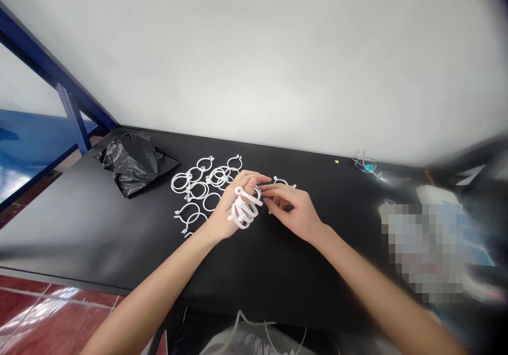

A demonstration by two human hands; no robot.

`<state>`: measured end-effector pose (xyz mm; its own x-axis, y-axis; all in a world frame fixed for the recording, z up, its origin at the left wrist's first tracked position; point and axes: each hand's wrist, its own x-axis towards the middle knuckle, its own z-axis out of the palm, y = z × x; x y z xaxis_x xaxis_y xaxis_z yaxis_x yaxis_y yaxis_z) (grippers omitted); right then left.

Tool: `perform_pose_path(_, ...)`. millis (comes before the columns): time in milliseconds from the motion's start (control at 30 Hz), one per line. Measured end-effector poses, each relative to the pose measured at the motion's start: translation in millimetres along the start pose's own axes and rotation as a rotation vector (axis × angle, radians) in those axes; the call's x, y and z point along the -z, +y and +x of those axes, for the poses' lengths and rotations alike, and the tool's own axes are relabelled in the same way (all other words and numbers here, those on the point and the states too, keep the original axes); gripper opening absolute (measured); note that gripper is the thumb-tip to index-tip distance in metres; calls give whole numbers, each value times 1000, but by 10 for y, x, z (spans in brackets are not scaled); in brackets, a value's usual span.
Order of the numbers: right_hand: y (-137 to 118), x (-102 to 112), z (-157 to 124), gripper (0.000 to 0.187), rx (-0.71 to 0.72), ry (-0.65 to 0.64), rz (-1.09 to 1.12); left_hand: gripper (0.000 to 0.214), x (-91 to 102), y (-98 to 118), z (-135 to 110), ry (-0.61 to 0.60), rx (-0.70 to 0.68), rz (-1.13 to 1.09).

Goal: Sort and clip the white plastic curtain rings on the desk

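Black worktop (278, 275). Left hand (227, 210) grips a bunch of white plastic rings (242, 207), fingers curled round it; right hand (299, 212) beside, fingers bent, can't tell if pinching. Loose rings (209, 178) beyond, crumpled black plastic bag (133, 159) farther left.

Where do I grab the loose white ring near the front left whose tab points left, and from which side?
Probably best to pinch the tab of that white ring, coming from the left: the tab juts out past the thin round rim, while another ring crosses the right side and might drag along.
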<state>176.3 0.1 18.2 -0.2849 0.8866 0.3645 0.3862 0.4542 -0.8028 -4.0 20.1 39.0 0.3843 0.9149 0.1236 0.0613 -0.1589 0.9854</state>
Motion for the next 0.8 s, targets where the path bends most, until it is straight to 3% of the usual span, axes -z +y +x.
perform_pose_path(200, -228, 126, -231, 22, 120, 308, 164, 35, -108, 4, -47, -23, -46, 110)
perform_pose_path(367, -457, -22, -313, 36, -213, 52, 409, 36, -206, -35, -72, -105, -13, 97)
perform_pose_path(533, -418, -113, -312, 36, -547, 15, 732, 36, -231, -101, -71, -217, 25, 64)
perform_pose_path(667, -348, -132, -324, 21, -577, -94, 757, 38, -247, -127, -65, -293, 163, -89)
perform_pose_path(800, -365, -205, -376, 13, -533, -6, 710, 37, -286, -127, -63, -330, 260, -261)
